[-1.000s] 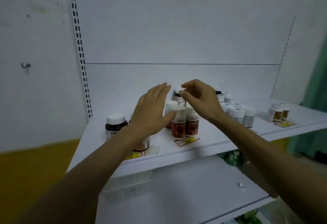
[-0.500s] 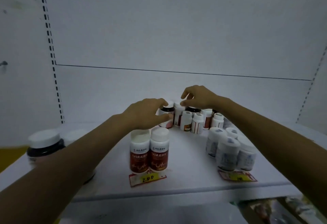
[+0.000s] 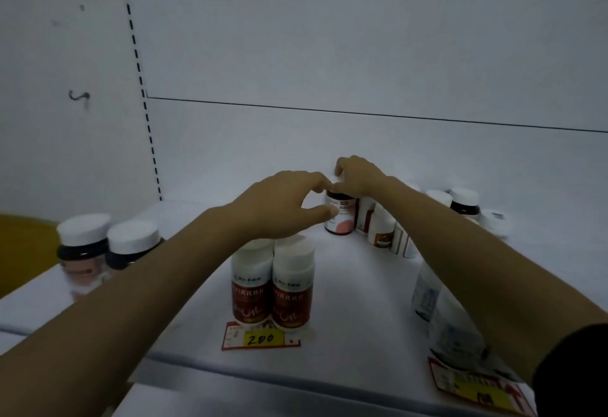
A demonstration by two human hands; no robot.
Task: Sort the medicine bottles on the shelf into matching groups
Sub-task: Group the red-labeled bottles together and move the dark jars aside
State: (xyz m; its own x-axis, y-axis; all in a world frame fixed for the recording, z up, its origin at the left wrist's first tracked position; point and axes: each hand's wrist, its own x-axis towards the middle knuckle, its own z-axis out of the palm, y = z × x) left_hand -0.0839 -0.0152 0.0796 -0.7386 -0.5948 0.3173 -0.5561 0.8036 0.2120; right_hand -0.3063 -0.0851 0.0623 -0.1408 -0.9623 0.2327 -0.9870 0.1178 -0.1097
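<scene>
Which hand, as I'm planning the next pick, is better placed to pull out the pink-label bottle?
Probably the left hand: its thumb touches the bottle, with bare shelf on that side. The right hand sits over the cap, crowded by other bottles.

My left hand and my right hand are both bare; my left forearm is uncovered right to the lower edge of view; my right forearm is uncovered too, up to a black sleeve near the elbow; the sleeve's cloth looks plain, its hem a soft curved edge; my left thumbnail shows, blurred in dim light.
</scene>
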